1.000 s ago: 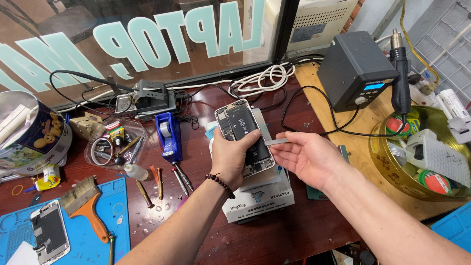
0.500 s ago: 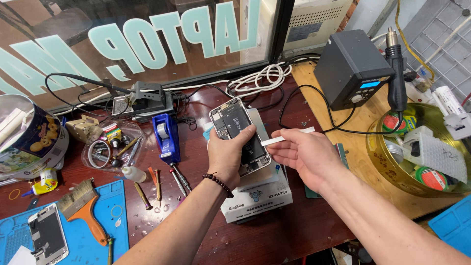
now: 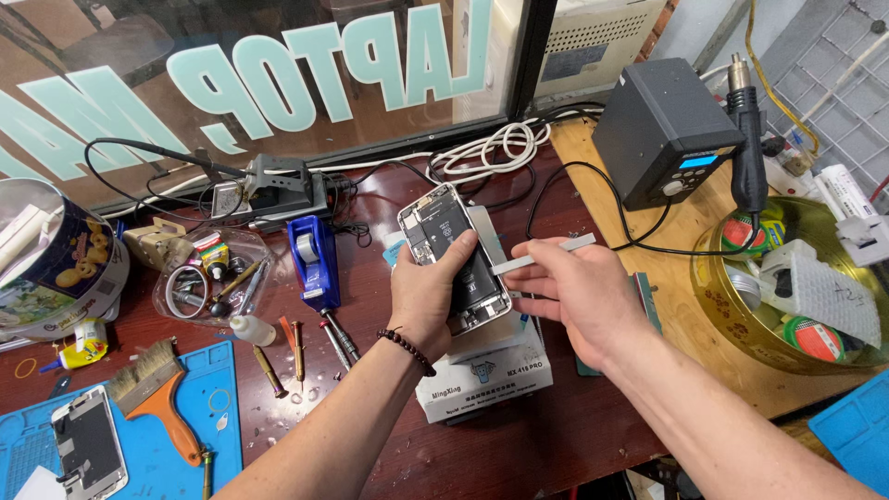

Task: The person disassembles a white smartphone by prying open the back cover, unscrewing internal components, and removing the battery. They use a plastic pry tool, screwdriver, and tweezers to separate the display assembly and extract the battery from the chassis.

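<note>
Opened phone held over the bench point(image 3: 278, 407).
My left hand point(image 3: 424, 296) grips the opened phone point(image 3: 454, 259); my right hand point(image 3: 576, 296) fingers point(image 3: 537, 268) pinch a thin white strip point(image 3: 544, 255) beside it.

A dark reddish-brown workbench point(image 3: 574, 435) carries a white box point(image 3: 486, 375) at its centre, a blue tape dispenser point(image 3: 312, 259) at ten o'clock, a blue mat point(image 3: 111, 435) with an orange-handled brush point(image 3: 153, 398) at eight o'clock, and a coiled white cable point(image 3: 486, 153) at twelve o'clock.
</note>
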The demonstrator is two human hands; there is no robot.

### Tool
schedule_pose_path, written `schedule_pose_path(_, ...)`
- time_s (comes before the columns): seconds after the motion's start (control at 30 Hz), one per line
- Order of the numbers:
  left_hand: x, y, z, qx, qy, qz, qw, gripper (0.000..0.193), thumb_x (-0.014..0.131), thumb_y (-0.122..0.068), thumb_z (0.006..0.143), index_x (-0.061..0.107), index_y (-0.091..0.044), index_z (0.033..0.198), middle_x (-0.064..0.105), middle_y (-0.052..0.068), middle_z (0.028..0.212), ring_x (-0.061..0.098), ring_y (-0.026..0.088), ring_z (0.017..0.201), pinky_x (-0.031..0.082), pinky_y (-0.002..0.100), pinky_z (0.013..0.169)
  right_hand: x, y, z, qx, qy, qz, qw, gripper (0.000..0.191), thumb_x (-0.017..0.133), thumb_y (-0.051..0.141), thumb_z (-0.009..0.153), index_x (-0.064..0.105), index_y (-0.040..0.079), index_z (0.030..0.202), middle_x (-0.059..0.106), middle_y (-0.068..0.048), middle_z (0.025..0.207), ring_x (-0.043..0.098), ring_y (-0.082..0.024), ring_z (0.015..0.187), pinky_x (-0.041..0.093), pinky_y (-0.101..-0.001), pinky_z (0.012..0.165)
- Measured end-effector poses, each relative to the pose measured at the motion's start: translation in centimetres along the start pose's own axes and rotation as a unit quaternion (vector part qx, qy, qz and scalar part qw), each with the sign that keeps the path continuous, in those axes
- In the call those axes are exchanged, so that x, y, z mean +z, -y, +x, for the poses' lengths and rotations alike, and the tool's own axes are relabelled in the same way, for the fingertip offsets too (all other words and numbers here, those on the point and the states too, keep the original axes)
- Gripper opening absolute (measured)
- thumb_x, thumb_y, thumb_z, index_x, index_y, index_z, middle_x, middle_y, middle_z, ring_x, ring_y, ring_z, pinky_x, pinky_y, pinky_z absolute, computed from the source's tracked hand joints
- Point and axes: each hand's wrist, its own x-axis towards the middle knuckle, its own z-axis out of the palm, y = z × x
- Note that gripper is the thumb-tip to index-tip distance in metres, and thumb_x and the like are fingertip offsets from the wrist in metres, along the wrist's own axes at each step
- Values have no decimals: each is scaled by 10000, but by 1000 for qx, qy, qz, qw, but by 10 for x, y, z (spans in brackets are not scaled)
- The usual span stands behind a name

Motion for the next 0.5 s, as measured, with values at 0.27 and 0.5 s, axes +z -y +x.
schedule_pose_path(0.27, -26, -17, 5, -200, 325, -179, 907, 568, 574, -523, 982, 611, -37, 1273, 706, 135, 1136, 710, 256, 1021, 610, 419, 894, -15, -15, 5, 155, 25, 155, 975, 228, 530, 192, 990, 643, 19, 1085, 725, -123, 1032, 696, -247, 1036, 556, -440, 962)
schedule_pose_path(0.5, -23, -11, 11, -189, 362, -192, 892, 617, 536, -552, 1040, 598, 4, 1300, 685, 174, 1214, 684, 275, 1132, 575, 417, 967, -16, -21, 12, 228, 50, 238, 943, 251, 521, 222, 1002, 677, 61, 1114, 720, -59, 1042, 674, -205, 1043, 505, -410, 978)
